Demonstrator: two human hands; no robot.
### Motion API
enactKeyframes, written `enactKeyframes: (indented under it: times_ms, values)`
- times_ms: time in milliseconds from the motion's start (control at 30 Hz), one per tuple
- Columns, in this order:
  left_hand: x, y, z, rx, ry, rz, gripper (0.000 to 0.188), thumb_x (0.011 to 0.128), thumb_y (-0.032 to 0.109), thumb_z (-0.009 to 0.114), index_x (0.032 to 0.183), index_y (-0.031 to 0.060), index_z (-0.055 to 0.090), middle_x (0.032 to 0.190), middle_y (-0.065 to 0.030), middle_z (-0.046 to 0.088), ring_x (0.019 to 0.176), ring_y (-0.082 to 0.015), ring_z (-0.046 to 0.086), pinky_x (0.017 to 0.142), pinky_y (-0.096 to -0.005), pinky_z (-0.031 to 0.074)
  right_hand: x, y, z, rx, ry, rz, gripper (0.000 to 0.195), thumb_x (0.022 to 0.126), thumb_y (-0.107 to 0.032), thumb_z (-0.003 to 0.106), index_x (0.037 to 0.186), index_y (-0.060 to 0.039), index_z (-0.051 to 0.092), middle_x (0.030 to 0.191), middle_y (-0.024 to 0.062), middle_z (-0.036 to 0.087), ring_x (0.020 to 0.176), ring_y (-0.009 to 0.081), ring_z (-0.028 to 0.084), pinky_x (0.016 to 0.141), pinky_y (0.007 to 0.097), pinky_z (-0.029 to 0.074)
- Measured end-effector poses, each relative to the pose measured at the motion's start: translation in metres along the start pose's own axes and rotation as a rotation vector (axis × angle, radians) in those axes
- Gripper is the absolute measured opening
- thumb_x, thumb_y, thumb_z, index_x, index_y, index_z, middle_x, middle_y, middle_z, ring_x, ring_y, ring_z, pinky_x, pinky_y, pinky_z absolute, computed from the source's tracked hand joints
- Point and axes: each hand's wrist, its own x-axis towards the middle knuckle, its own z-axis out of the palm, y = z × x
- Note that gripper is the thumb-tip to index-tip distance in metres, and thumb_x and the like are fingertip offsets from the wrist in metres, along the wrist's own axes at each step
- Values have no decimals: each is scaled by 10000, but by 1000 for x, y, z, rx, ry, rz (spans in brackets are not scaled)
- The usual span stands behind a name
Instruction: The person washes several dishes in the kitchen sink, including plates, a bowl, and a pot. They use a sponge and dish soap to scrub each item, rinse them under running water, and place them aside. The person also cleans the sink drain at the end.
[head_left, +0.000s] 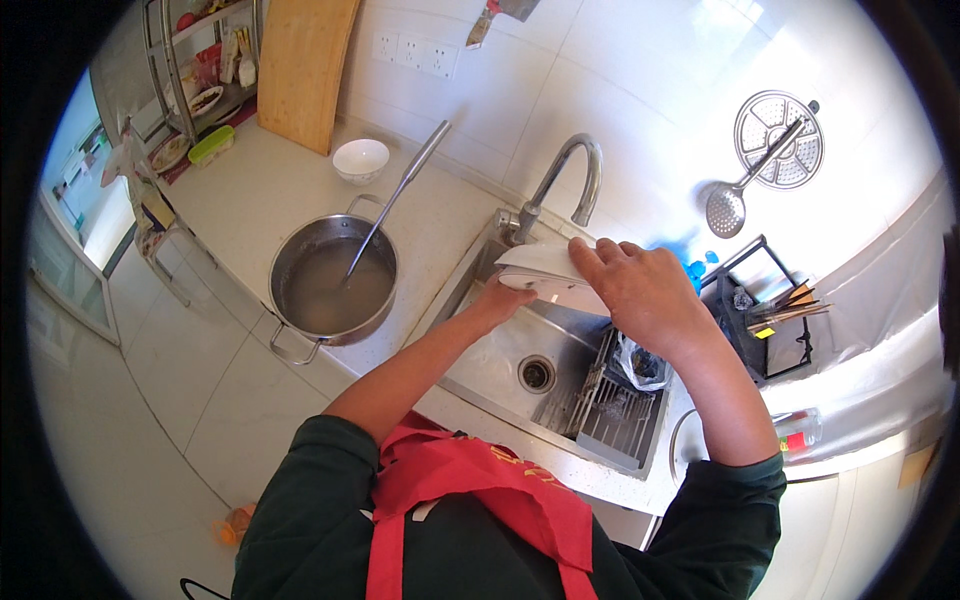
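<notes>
White ceramic dishes (546, 257), apparently two together, are tilted above the stainless steel sink (495, 349). My left hand (504, 301) grips their left end, with part of its fingers hidden by the dishes. My right hand (646, 291) clasps them from the right, fingers bent over the upper side. Just behind the dishes rises a gooseneck faucet (589, 176); I cannot tell whether water runs from it. Below my right hand, a metal draining rack (615, 420) spans the sink's right side with a plastic bag (643, 366) on it.
Left of the sink, a steel pot (330, 289) of cloudy liquid holds a long-handled ladle (409, 176). A white bowl (361, 160) and a wooden board (304, 75) are behind it. A black rack (757, 315) stands right; a skimmer (726, 210) hangs on the wall.
</notes>
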Motion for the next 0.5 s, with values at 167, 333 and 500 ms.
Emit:
enactKeyframes:
  times_ms: [167, 333, 500]
  values:
    - [7, -15, -3, 7, 1, -6, 408, 709, 47, 654, 1098, 2, 540, 1024, -98, 610, 933, -173, 570, 813, -294, 454, 5, -3, -3, -1, -56, -7, 489, 734, -27, 512, 1215, -43, 423, 980, 114, 563, 877, 253, 583, 638, 347, 456]
    - [6, -11, 1, -56, 8, -30, 412, 699, 36, 663, 1090, 1, 539, 1013, -94, 609, 917, -171, 572, 777, -289, 472, 11, 4, 7, 21, -20, -17, 462, 742, -44, 518, 1195, -39, 429, 936, 111, 572, 842, 253, 594, 621, 344, 466]
    - [9, -14, -3, -51, -8, -28, 408, 697, 25, 659, 1085, -4, 538, 1007, -95, 608, 897, -169, 574, 766, -289, 479, 16, 9, 18, 6, 58, -65, 400, 774, -86, 502, 1165, -27, 441, 849, 109, 588, 740, 251, 621, 573, 334, 485]
